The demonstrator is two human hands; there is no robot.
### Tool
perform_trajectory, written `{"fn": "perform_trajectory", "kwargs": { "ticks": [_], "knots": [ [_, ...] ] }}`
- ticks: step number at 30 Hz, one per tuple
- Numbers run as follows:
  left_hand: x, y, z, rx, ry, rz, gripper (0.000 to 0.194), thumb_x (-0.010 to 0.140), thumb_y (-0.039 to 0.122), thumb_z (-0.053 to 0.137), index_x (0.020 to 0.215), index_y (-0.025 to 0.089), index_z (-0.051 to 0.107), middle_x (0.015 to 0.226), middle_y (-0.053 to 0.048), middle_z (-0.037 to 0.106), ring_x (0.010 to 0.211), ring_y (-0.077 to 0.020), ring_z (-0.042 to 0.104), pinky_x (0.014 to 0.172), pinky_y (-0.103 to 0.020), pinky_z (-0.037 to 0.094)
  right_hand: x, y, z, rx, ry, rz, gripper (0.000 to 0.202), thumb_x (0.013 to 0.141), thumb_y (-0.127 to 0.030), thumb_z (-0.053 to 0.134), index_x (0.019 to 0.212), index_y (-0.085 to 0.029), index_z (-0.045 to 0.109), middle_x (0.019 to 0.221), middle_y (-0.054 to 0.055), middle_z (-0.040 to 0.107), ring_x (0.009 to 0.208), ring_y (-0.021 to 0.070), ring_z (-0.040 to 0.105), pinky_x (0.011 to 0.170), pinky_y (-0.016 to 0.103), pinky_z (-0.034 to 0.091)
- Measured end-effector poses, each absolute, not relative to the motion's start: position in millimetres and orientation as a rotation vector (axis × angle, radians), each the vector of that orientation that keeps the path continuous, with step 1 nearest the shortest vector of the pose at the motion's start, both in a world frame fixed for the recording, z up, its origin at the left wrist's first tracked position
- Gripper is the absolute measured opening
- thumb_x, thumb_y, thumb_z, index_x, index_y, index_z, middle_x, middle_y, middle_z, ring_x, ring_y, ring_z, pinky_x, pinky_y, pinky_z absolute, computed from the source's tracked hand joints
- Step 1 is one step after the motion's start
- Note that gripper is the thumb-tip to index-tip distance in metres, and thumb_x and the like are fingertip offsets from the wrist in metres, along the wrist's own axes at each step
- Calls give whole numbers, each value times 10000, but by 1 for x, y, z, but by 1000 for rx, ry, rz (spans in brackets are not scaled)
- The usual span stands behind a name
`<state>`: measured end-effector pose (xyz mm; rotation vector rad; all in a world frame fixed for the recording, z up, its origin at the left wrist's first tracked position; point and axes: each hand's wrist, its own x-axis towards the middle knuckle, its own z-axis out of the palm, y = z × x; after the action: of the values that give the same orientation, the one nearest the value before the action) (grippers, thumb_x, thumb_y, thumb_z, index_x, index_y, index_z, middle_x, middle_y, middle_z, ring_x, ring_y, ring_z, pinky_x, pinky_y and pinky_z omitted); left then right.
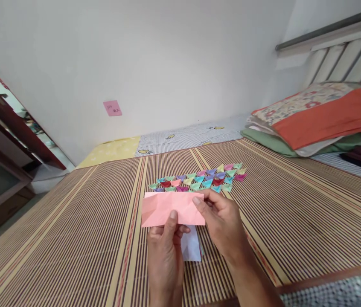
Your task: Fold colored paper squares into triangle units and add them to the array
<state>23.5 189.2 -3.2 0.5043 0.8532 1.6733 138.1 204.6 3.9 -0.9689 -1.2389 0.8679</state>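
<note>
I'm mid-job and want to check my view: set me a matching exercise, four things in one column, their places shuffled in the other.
1. Wide pink paper
2. Pale paper
3. Small folded papers
4. Pink note

A. On the wall
B. In rows on the striped mat
C. Held in the left hand and right hand
D. Partly hidden by the left hand

Pairs: 1-C, 2-D, 3-B, 4-A

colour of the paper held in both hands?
The paper is plain light pink; shows best in the head view.
</note>
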Motion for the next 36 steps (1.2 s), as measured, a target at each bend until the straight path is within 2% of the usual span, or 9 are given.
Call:
{"fn": "perform_trajectory", "kwargs": {
  "ticks": [6, 9, 13, 15, 20, 24, 28, 32, 36],
  "knots": [
    [21, 189, -2, 428, 836, 1558, 337, 554, 290, 982, 692, 120, 725, 725, -51, 753, 586, -115, 664, 517, -186, 566, 140, 206, 2, -968, -1227, 854, 242, 959, -389, 629, 921, -173, 732, 742, 6, 646, 654, 159, 575, 569, 247, 467],
    [19, 191, -4, 490, 871, 1537, 361, 575, 339, 972, 731, 100, 751, 690, -48, 729, 551, -102, 631, 491, -184, 549, 139, 208, 0, -943, -1217, 850, 214, 952, -355, 641, 1002, -178, 751, 806, 32, 714, 697, 178, 645, 594, 256, 516],
    [11, 194, -5, 538, 927, 1584, 376, 567, 365, 969, 728, 106, 749, 640, -21, 689, 523, -95, 603, 461, -179, 516, 144, 211, -1, -898, -1241, 732, 276, 957, -249, 609, 1214, -226, 707, 1065, 80, 759, 920, 212, 720, 794, 335, 597],
    [6, 194, -5, 564, 950, 1582, 376, 566, 372, 967, 703, 110, 734, 616, -16, 673, 507, -94, 586, 452, -182, 496, 150, 212, -1, -896, -1341, 625, 356, 961, -166, 557, 1281, -261, 680, 1186, 81, 739, 1043, 217, 709, 934, 397, 576],
    [-5, 196, -5, 619, 932, 1534, 374, 592, 364, 956, 606, 119, 674, 524, 20, 589, 437, -59, 491, 424, -168, 417, 168, 212, 2, -845, -1667, 583, 492, 924, -47, 503, 1279, -333, 688, 1376, 41, 646, 1304, 226, 594, 1098, 470, 490],
    [-7, 196, -8, 664, 897, 1469, 368, 645, 373, 926, 586, 118, 667, 525, 3, 605, 428, -58, 483, 418, -165, 380, 173, 211, 5, -833, -1791, 638, 446, 937, -87, 583, 1286, -341, 691, 1384, 43, 635, 1321, 233, 588, 1117, 472, 485],
    [-8, 196, -13, 724, 909, 1433, 380, 690, 394, 895, 568, 118, 663, 525, -28, 635, 434, -68, 496, 435, -173, 372, 176, 206, 10, -867, -1781, 490, 622, 891, -53, 600, 1426, -369, 575, 1482, 46, 561, 1379, 244, 538, 1118, 471, 490],
    [-10, 197, -15, 721, 905, 1427, 393, 689, 387, 896, 541, 126, 642, 501, -25, 625, 420, -70, 489, 432, -176, 366, 177, 203, 12, -856, -1880, 471, 503, 898, -46, 582, 1294, -345, 668, 1464, 41, 567, 1386, 241, 537, 1129, 452, 478],
    [-7, 196, -12, 665, 866, 1464, 330, 690, 331, 908, 579, 121, 680, 541, -11, 645, 466, -75, 543, 472, -174, 443, 172, 204, 10, -821, -1873, 564, 329, 901, -19, 581, 1056, -267, 730, 1274, 51, 660, 1215, 205, 640, 1024, 359, 527]
  ]
}}
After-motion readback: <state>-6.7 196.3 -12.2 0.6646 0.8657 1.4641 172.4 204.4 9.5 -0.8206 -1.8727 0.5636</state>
